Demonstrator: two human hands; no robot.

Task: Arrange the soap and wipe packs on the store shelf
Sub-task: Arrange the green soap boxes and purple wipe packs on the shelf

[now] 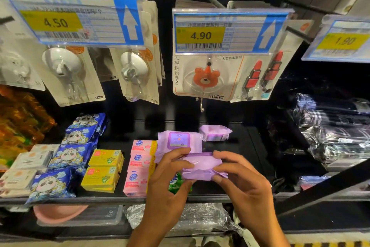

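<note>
Purple soft-plastic wipe pack point(202, 166) is pinched at its ends by the left hand point(170, 178) and right hand point(240, 182), over the black shelf point(248, 142) near its front lip. Released carelessly, it could be tipped off, or the pink soap boxes point(140, 166) nudged askew.

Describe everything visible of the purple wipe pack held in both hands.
The purple wipe pack is a soft, glossy lilac plastic pouch with crinkled end seals. Its plain side faces the camera; no label shows. It is held roughly level above the front of the shelf, the left hand pinching its left end and the right hand its right end. A labelled purple pack lies face-up just behind it.
</note>
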